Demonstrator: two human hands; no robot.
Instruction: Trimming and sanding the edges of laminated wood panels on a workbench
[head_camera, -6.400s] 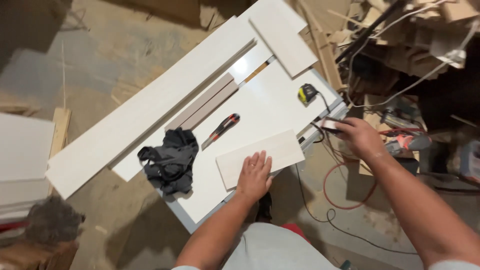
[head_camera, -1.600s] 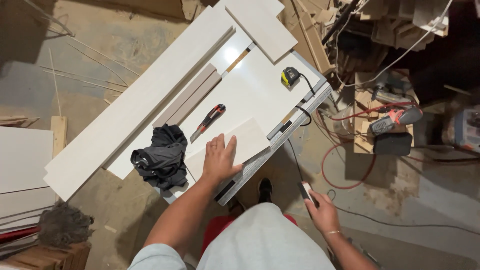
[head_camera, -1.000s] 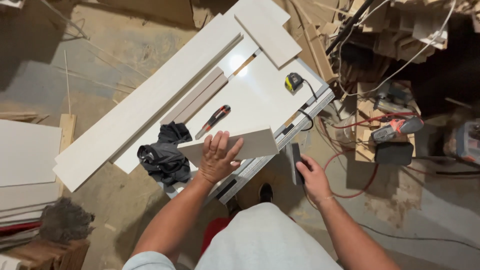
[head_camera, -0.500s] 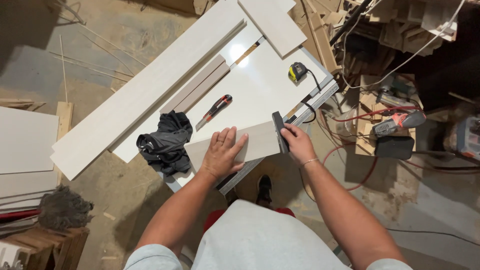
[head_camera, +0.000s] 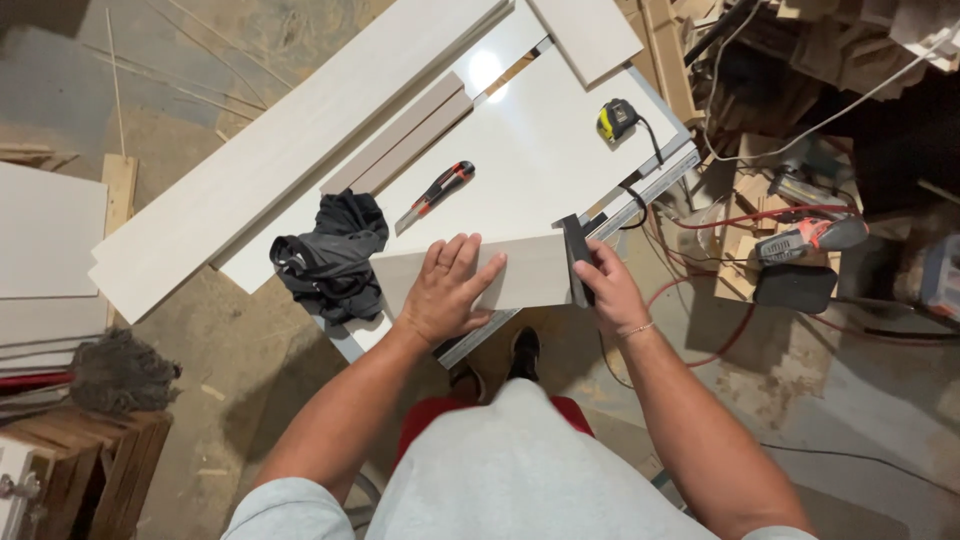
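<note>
A short pale board (head_camera: 520, 278) is pinned flat to the white desk (head_camera: 540, 150) by the left hand (head_camera: 445, 290), whose fingers are spread and pressed down on the board's top face. The right hand (head_camera: 605, 290) is closed around a dark, flat tool (head_camera: 574, 255) that is set against the board's right end, at the desk's near edge; whether it is a square or a sanding block cannot be told.

The board lies at the desk's near corner, so a slip is judged possible: if pressure from the left hand is eased while the tool is pushed, the board could be skewed or shoved off the edge. The fingertips of the left hand lie close to the tool's path and could be caught. Just beyond the left hand a red and black utility knife (head_camera: 432, 192) is left loose, its blade state unclear, and could be knocked by a forearm. A dark crumpled cloth (head_camera: 330, 255) lies just left of that hand, and a yellow tape measure (head_camera: 617, 118) sits well beyond the right hand. Red cable (head_camera: 690, 290) is looped on the floor to the right of the right hand and could be tripped on.

No open container with visible contents is seen; only a wooden crate's (head_camera: 85, 455) outside shows, far left of the left arm.
</note>
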